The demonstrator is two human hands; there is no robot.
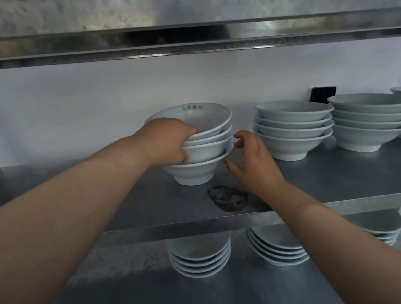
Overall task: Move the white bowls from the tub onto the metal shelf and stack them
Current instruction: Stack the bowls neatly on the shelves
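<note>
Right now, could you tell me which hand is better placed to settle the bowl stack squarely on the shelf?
The left hand: its fingers already clasp the rims on the stack of bowls on the metal shelf. The right hand is open beside the stack, apparently not gripping it, so it could only steady it.

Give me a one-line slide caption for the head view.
Left hand grips the bowl stack on the metal shelf; open right hand hovers beside it.

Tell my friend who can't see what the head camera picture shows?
A person's left hand grips a stack of white bowls on a metal shelf. The open right hand hovers beside it. More bowl stacks stand to the right.
</note>
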